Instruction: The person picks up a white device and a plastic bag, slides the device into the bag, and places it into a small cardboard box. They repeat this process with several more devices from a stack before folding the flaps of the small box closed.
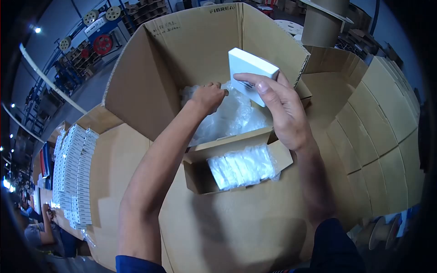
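Observation:
My right hand (284, 107) holds a flat white box (253, 63) up at the front of a large cardboard carton, fingers along its face and thumb in front. Dark print on the box is partly covered by the fingers. Inside the carton (195, 50) lies a heap of clear bubble-wrap bags (234, 118). Over that heap my left hand (208, 97) is closed, its curled fingers at the edge of a bag; the fingertips are partly hidden. Nearer to me stands a small open cardboard box (196, 179) with a row of plastic-wrapped packs (241, 167) in it.
Stacks of small white boxes (73, 177) stand on the cardboard-covered table (120, 159) at left. Flattened cardboard cartons (378, 132) lean at right. A large spool (323, 22) stands behind. Another person (45, 234) sits at the lower left. Machinery fills the background.

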